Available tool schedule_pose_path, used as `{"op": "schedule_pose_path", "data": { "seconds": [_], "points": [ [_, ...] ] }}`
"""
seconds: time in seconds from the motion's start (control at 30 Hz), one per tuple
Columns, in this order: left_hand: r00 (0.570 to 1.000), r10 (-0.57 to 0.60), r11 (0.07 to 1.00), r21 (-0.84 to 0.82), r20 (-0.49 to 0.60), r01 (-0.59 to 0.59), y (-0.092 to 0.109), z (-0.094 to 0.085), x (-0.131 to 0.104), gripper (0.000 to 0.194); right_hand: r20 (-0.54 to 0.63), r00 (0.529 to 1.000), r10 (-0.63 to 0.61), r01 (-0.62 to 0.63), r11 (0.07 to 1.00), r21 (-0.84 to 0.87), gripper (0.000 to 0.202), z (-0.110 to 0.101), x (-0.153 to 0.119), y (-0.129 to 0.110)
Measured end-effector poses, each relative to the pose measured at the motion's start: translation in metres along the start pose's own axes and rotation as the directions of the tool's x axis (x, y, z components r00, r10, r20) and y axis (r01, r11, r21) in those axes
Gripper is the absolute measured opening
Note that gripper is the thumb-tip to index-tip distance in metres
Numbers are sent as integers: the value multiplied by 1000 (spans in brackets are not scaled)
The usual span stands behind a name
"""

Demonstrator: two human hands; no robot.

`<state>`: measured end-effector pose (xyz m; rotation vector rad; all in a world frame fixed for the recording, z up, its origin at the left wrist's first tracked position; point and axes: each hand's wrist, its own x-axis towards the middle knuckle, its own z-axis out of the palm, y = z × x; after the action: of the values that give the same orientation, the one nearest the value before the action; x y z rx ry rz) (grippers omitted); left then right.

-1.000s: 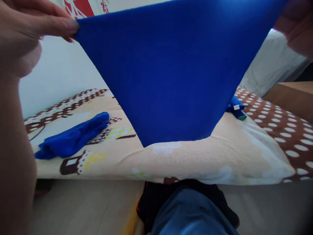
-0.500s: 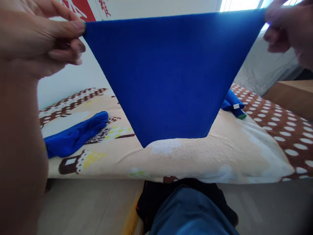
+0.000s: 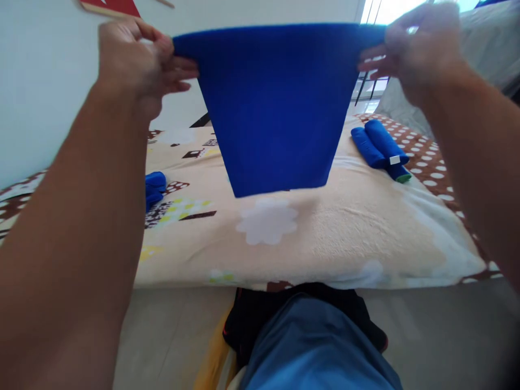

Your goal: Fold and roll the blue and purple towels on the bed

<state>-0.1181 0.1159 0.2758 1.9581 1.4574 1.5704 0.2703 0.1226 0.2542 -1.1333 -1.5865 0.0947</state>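
A blue cloth (image 3: 276, 108) hangs spread out above the bed, its top edge pulled nearly straight between my hands. My left hand (image 3: 140, 62) pinches its upper left corner, with the other fingers along the side edge. At the upper right corner my right hand (image 3: 418, 51) grips the cloth, slightly blurred. The lower edge hangs free over the blanket. Further right on the bed lie rolled blue cloths (image 3: 379, 143), one bearing a small white tag. A crumpled blue cloth (image 3: 155, 188) lies at the left, partly hidden behind my left forearm.
A cream patterned blanket (image 3: 349, 227) covers the bed, with brown white-dotted parts at the sides. Below its front edge are the floor (image 3: 170, 330) and my clothed legs (image 3: 320, 341). A white wall stands at left; a pale covered object (image 3: 483, 59) is at upper right.
Both hands have moved away from me, over the bed, and closer together, carrying the blue cloth with them. Its lower edge now hangs higher in view. The rolled cloths show more fully.
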Motion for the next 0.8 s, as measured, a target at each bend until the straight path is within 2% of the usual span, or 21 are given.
{"op": "schedule_pose_path", "data": {
  "seconds": [0.1,0.2,0.27,0.33,0.37,0.4,0.47,0.5,0.6,0.7,0.8],
  "points": [
    [979,192,981,-11,-62,-193,-5,0,-2,25,-56,995,79,-72,990,123,67,-3,0,4],
    [945,325,933,176,-29,-315,-17,-3,-28,25,-84,996,12,-2,993,115,57,-10,-18,15],
    [955,293,888,356,48,-290,-32,-6,-59,24,1,1000,-5,5,995,105,56,-16,-44,27],
    [965,196,841,477,173,-256,-52,-8,-98,23,186,982,41,-52,997,54,57,-23,-82,39],
    [956,145,830,495,254,-258,-62,-8,-119,20,313,945,95,-102,995,6,58,-26,-104,45],
    [933,98,834,483,347,-267,-72,-8,-142,18,441,885,148,-140,989,-51,56,-29,-127,50],
    [856,22,863,422,517,-277,-86,-7,-188,17,595,782,183,-146,983,-111,43,-36,-171,60],
    [831,-1,875,403,556,-269,-91,-6,-210,18,666,722,188,-146,982,-119,35,-38,-192,64],
    [791,-70,907,369,607,-203,-97,-3,-262,19,785,592,179,-113,984,-139,19,-44,-241,76],
    [778,-92,925,343,622,-165,-100,-3,-288,21,819,547,171,-31,982,-184,18,-50,-268,85],
    [770,-62,918,339,635,-205,-103,-5,-299,22,831,515,208,-22,973,-230,24,-56,-284,86]
  ]
}}
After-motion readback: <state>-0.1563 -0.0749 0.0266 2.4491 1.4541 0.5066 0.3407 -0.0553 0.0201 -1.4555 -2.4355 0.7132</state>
